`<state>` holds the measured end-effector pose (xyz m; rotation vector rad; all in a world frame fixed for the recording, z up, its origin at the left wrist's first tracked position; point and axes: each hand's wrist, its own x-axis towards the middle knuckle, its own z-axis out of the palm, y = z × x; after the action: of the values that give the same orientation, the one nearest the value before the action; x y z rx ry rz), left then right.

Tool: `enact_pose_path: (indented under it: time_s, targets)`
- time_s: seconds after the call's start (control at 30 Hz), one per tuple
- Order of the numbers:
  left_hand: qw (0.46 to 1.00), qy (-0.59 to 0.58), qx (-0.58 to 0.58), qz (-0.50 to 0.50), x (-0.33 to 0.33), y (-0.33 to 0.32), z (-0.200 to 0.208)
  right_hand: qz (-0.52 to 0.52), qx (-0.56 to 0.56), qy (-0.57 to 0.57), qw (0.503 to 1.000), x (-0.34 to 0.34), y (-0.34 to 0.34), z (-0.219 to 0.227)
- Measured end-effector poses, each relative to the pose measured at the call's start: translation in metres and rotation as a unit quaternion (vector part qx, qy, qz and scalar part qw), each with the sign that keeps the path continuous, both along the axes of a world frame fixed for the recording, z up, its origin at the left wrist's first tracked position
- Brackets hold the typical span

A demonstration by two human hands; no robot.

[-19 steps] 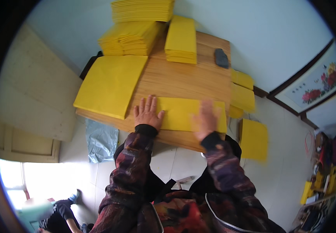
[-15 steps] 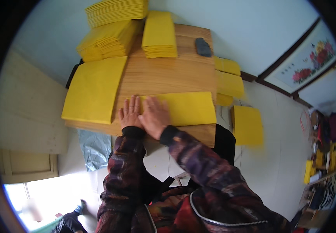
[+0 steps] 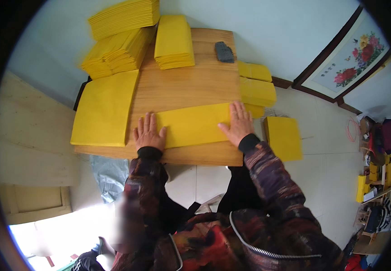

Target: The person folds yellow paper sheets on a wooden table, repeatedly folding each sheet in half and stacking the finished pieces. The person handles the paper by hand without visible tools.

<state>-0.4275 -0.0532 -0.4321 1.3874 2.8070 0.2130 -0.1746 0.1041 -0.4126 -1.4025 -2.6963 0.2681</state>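
A folded yellow sheet [image 3: 193,125] lies lengthwise near the front edge of the wooden table [image 3: 182,86]. My left hand [image 3: 149,133] rests flat on the left end of it, fingers spread and pointing away from me. At the sheet's right end my right hand [image 3: 238,124] lies flat with its thumb apart, pressing the paper. To the left of my left hand is a stack of wide, unfolded-looking yellow sheets [image 3: 103,110]. Farther back stands a neat pile of folded yellow pieces [image 3: 174,43].
More folded yellow bundles [image 3: 116,52] are heaped at the back left against the wall. A dark grey object [image 3: 224,52] lies at the far right corner. Yellow bundles [image 3: 257,92] and a yellow stack [image 3: 285,137] sit lower, beyond the table's right edge. Grey plastic [image 3: 110,176] lies below left.
My right hand has slid from beside my left hand to the right end of the folded sheet. My left hand stays at the left end. The whole view has shifted slightly.
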Motion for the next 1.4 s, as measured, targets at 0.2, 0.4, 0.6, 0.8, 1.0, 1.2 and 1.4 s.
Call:
enact_pose_path:
  time_s: [0.2,0.4,0.6,0.8,1.0,1.2,1.4]
  targets:
    - [1.000,0.002,0.011,-0.004,0.004,-0.004,-0.002,0.114,0.014,0.147,0.982,-0.086,-0.052,0.004]
    - [1.000,-0.005,0.003,-0.003,0.002,-0.001,0.002,0.138,0.005,0.066,0.988,-0.123,-0.065,-0.014]
    - [0.999,-0.001,0.032,-0.007,0.002,-0.003,-0.002,0.006,0.025,0.011,1.000,-0.020,-0.007,-0.012]
    - [1.000,0.015,0.020,-0.004,0.004,-0.003,0.001,-0.013,0.087,-0.020,0.996,-0.028,-0.013,0.005]
    - [1.000,0.010,0.022,-0.001,0.002,-0.001,0.001,0.150,-0.039,0.089,0.984,-0.141,-0.082,-0.003]
    - [1.000,0.003,0.025,-0.002,0.002,-0.003,-0.007,0.066,0.039,0.050,0.996,-0.054,-0.026,-0.021]
    - [1.000,-0.014,0.014,0.007,-0.001,0.001,-0.001,-0.076,0.042,0.136,0.987,0.024,0.018,-0.014]
